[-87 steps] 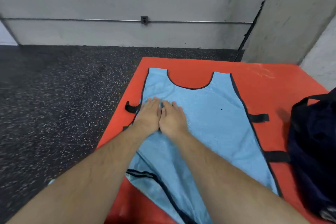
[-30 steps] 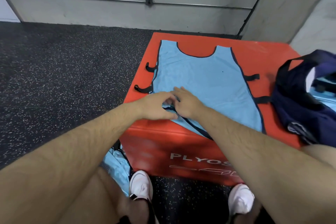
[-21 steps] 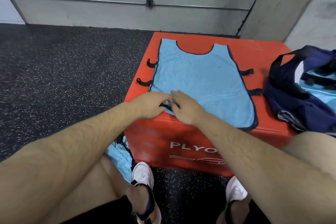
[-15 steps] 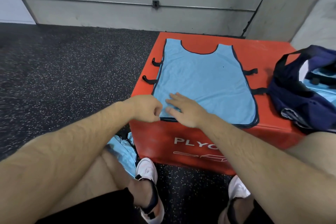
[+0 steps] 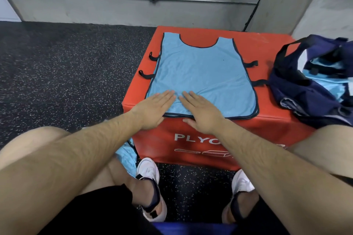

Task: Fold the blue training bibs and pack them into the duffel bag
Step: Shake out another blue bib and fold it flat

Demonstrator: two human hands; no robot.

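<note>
Two flat, released hands, left hand point(image 5: 154, 108) and right hand point(image 5: 202, 114), smooth the blue bib point(image 5: 202, 70); next, probably grip its hem and fold.

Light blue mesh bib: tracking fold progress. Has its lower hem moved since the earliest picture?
Yes. The hem of the light blue mesh bib hung past the near edge of the red plyo box; now it lies on top, along that edge.

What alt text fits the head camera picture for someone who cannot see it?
A person's left hand and right hand press flat on the near hem of a blue bib spread on a red box. A navy duffel bag holding blue fabric sits to its right.
</note>
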